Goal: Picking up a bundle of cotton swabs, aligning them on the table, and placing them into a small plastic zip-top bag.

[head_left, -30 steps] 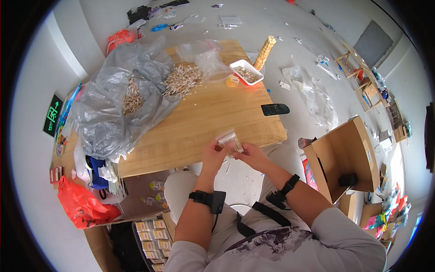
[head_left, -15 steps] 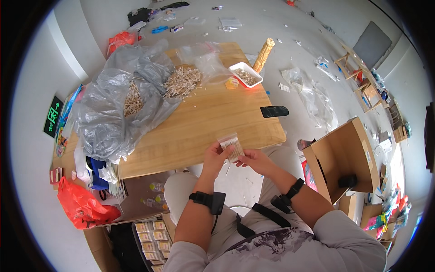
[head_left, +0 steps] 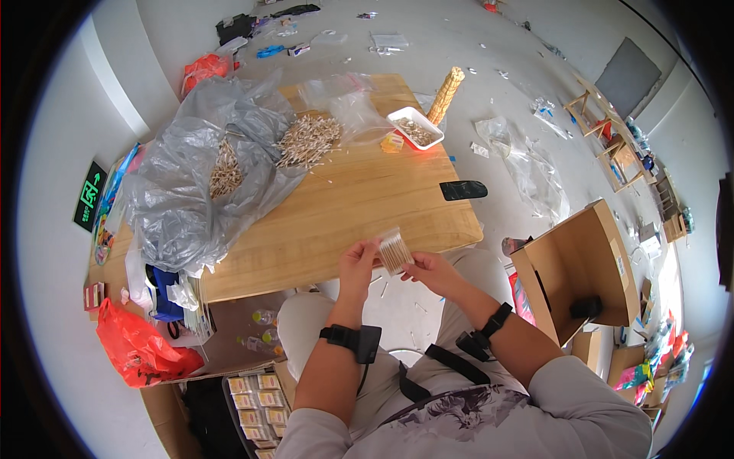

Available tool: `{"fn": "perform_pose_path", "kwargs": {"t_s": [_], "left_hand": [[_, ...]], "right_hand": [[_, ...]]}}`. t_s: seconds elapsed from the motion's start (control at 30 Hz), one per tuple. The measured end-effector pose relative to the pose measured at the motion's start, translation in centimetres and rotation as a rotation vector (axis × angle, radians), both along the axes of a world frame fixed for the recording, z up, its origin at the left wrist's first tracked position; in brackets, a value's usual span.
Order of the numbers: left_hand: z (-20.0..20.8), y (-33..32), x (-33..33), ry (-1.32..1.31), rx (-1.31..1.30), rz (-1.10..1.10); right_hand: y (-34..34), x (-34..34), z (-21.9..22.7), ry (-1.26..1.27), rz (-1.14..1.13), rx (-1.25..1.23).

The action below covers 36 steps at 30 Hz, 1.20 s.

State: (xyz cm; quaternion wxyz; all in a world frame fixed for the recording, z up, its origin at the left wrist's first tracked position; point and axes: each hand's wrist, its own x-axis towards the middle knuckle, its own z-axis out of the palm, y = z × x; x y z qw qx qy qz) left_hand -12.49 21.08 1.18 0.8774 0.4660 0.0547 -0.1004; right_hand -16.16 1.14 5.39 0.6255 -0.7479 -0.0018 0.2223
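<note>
Between my hands, just over the table's near edge, is a small clear bag of cotton swabs, its sticks lying side by side and slightly tilted. My left hand is closed, pinching the bag at its upper left side. At the lower right, my right hand grips the same bag between thumb and fingers. Loose cotton swabs lie heaped on the wooden table, and more swabs rest on a large grey plastic bag to the left.
A white tray with swabs stands at the table's far right, beside a woven yellow column. A black strip overhangs the right edge. An open cardboard box is at my right; packed small boxes sit low left.
My left thumb and fingers have slid off the front of the swab bag to its upper left edge, leaving more sticks visible. My right hand keeps its grip.
</note>
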Motion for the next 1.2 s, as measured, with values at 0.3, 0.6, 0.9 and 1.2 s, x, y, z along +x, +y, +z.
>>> {"fn": "perform_pose_path", "kwargs": {"t_s": [0.3, 0.6, 0.9, 1.2], "left_hand": [[-0.7, 0.3, 0.1, -0.036, 0.046, -0.063], [0.0, 0.0, 0.1, -0.258, 0.38, 0.094], [-0.5, -0.6, 0.0, -0.37, 0.561, 0.181], [-0.7, -0.8, 0.0, -0.274, 0.567, 0.068]], "right_hand": [[0.0, -0.1, 0.0, -0.015, 0.025, 0.014], [1.0, 1.5, 0.2, -0.368, -0.182, -0.275], [1.7, 3.8, 0.3, -0.334, -0.241, -0.189], [1.3, 3.7, -2.0, -0.047, -0.332, 0.104]]}}
